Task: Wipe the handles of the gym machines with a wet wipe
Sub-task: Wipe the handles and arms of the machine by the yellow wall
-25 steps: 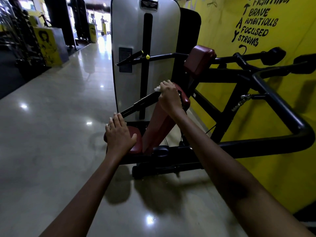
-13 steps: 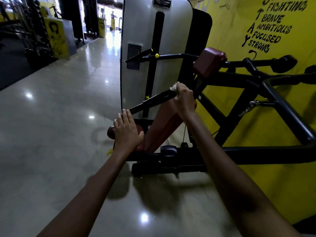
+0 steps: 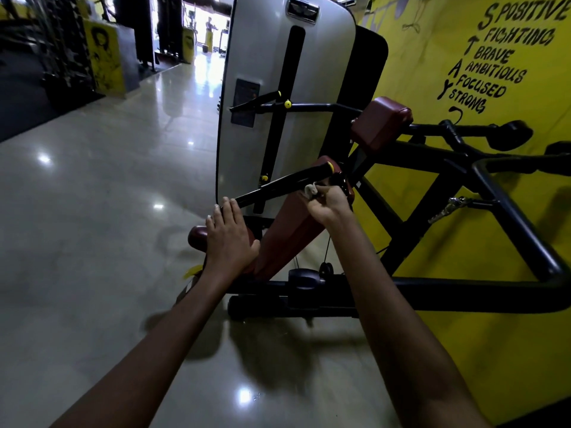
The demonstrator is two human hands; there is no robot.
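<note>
The right hand [image 3: 329, 203] is curled around a crumpled white wet wipe [image 3: 310, 189], pinching it just below the near end of a slanting black handle [image 3: 296, 177] that ends in a yellow ring next to the maroon pad [image 3: 287, 223] of the machine. The wipe looks just beside the bar here, not wrapped round it; whether it touches the bar cannot be told. The left hand [image 3: 230, 236] lies flat with straight fingers on the lower maroon seat pad [image 3: 197, 237], its fingertips [image 3: 225, 201] reaching up near the lower stretch of the same bar; it grips nothing and seems to serve as a brace.

To do this step well, the wipe should be spread so it cups the bar instead of staying bunched, then drawn along the whole grip from the yellow-ringed end down toward the silver weight-stack cover [image 3: 278, 103], turning the wrist so the underside is covered too. The bar probably pivots, so a steadying hold with the free hand would likely keep it from swinging away under pressure. A second black handle [image 3: 256, 101] with a yellow tip sits higher and farther on the cover, and padded grips [image 3: 509, 135] stand out on the frame at the right, by the yellow wall [image 3: 463, 211]; these look still to be wiped.
</note>
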